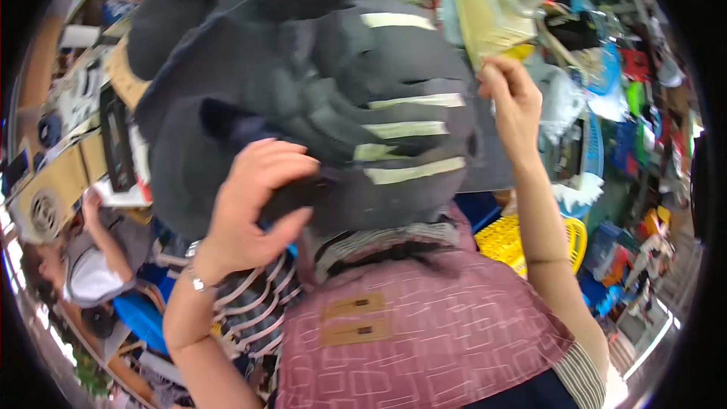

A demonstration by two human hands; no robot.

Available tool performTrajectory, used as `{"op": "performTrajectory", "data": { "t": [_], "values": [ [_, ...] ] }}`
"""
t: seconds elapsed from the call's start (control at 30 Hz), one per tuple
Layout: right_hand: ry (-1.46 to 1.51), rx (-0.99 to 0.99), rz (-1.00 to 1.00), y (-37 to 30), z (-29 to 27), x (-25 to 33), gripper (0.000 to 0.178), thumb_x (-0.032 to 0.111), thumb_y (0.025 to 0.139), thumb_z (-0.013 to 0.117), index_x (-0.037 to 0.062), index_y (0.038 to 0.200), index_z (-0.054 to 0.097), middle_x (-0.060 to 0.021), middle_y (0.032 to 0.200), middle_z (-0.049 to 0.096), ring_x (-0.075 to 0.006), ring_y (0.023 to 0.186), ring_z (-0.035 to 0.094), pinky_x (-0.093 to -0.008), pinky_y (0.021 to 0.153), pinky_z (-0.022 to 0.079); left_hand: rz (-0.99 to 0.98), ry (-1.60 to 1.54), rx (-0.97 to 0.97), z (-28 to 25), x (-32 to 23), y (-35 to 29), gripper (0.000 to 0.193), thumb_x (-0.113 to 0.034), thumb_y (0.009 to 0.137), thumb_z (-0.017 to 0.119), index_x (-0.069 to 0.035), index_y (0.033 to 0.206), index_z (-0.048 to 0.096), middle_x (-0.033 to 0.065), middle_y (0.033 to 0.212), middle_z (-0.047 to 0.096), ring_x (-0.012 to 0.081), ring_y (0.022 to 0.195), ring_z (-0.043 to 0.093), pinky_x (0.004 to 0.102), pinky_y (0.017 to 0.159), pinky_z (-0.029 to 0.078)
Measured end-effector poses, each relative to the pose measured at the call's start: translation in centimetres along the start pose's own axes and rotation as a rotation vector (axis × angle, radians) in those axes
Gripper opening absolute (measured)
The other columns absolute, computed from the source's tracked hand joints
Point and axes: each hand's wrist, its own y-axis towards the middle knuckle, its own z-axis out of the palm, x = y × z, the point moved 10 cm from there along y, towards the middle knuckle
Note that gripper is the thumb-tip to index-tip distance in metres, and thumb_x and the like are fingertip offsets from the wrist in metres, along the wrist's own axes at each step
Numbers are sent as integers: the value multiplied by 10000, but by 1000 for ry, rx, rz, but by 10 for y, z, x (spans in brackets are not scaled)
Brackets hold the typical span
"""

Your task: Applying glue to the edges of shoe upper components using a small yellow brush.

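My left hand hovers over dark grey, fabric-like pieces piled in front of me. Its fingers are bent, with the thumb apart from them, and a dark navy piece lies just beyond. Several pale strips lie side by side across the right part of the pile. My right hand is at the pile's right edge, thumb and forefinger pinched together; what is between them is too small to make out. Just beyond those fingertips is a translucent yellowish bottle with a pointed nozzle.
A yellow plastic basket stands at the right below the table edge. Clear plastic bags and a blue basket lie farther right. At the left, another person sits near a cardboard box. A pink patterned apron covers my lap.
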Motion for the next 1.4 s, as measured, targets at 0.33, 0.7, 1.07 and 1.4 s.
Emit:
{"op": "performTrajectory", "data": {
  "t": [0.33, 0.7, 1.07, 1.4],
  "values": [
    [-810, -195, -99, 74, -97, -109, 279, 275, 802, 616, -1, 818, 655, -120, 695, 638, -150, 610, 605, -269, 581, 451, -643, -582, -276, -3, 82, -16, 161, -116, 867, 537, 17, 929, 603, -8, 870, 595, 59, 794, 512, 196, 737, 397],
    [329, -591, 422, 27, -192, -245, 169, 191, 897, 497, 28, 935, 521, -82, 732, 597, -135, 503, 554, -237, 439, 471, -715, -1092, -177, 17, 91, 1, 218, -132, 870, 536, 23, 1016, 583, 26, 954, 613, 72, 867, 541, 203, 778, 420],
    [438, 725, -661, -24, 101, 185, 212, 152, 718, 703, 83, 756, 506, -61, 766, 573, -157, 679, 568, -304, 627, 510, -704, -1016, -133, 16, 105, 3, 236, -214, 856, 560, -19, 979, 608, 13, 945, 605, 78, 887, 518, 220, 821, 377],
    [-294, 667, -703, -24, 158, 174, 295, 289, 643, 670, 46, 659, 504, -35, 524, 481, -144, 449, 481, -269, 439, 385, -636, -923, -152, 10, 108, 0, 251, -221, 848, 569, -16, 985, 617, 29, 1000, 601, 91, 983, 479, 240, 918, 304]
  ]
}}
